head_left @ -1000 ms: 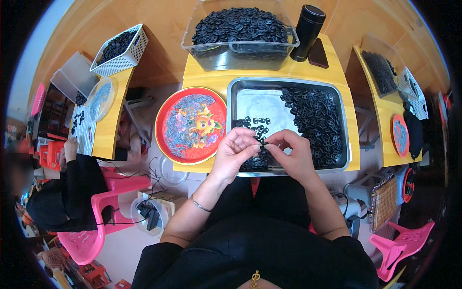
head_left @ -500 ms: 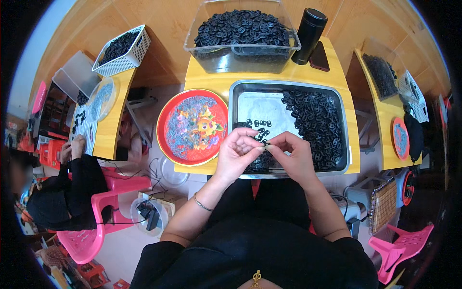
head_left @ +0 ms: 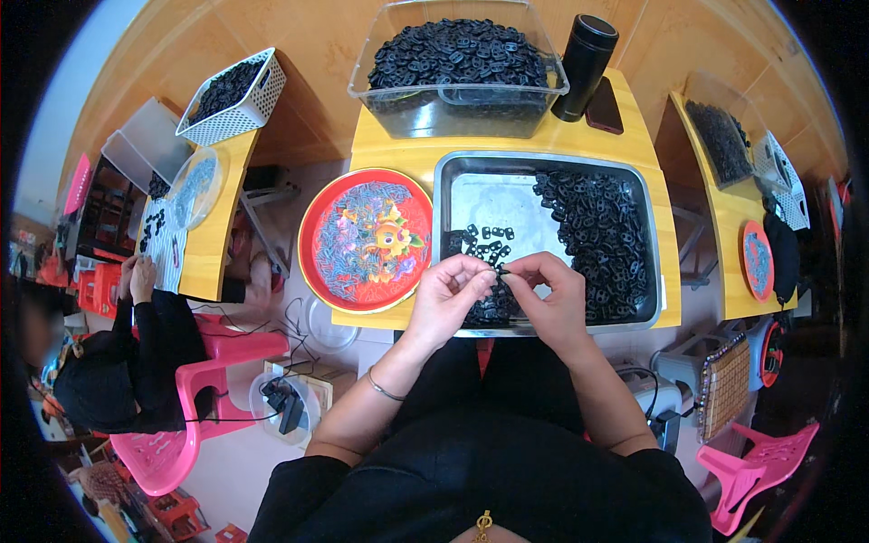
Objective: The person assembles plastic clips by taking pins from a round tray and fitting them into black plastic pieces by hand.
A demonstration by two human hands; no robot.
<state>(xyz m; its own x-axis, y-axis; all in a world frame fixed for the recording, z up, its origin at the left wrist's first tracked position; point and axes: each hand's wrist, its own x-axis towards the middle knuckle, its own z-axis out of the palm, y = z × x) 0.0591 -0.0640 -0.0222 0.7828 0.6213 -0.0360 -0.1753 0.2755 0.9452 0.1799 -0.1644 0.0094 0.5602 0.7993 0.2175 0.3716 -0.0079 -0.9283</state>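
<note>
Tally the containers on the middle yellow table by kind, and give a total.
Clear bin of black parts: 1
Metal tray: 1
Red plate: 1
Black flask: 1
Total: 4

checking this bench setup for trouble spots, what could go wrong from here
1. The small black part is pinched between the left hand and right hand near the metal tray's front edge; a slip could drop it onto the lap.
2. The red plate overhangs the yellow table edge and might tip if bumped.
</note>
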